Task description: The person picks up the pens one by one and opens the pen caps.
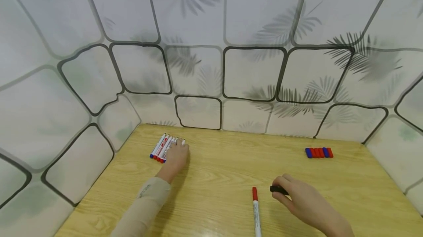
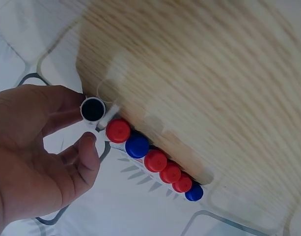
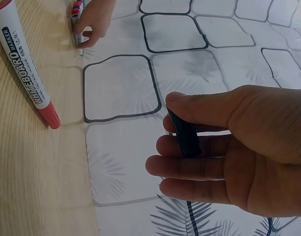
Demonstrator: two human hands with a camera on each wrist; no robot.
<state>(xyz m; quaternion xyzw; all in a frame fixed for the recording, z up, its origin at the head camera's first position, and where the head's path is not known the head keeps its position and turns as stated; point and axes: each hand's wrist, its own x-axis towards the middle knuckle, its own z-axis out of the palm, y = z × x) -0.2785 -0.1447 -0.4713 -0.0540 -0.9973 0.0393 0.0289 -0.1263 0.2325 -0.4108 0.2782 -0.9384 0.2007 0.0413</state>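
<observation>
My left hand (image 1: 177, 156) is at the right end of a row of white whiteboard markers (image 1: 161, 147), at the table's far left. Its thumb and a finger pinch a marker with a black end (image 2: 93, 109), beside the row's red and blue ends (image 2: 155, 160). Fingers partly hide that marker's body. My right hand (image 1: 305, 198) holds a small black marker cap (image 3: 187, 135) between thumb and fingers, above the table. Left of this hand, a whiteboard marker with a red cap (image 1: 256, 211) lies on the wood, its lower end cut off by the frame.
Several loose red and blue caps (image 1: 318, 152) lie side by side at the back right of the wooden table (image 1: 218, 171). Patterned white walls (image 1: 198, 71) with leaf prints stand at the back and both sides.
</observation>
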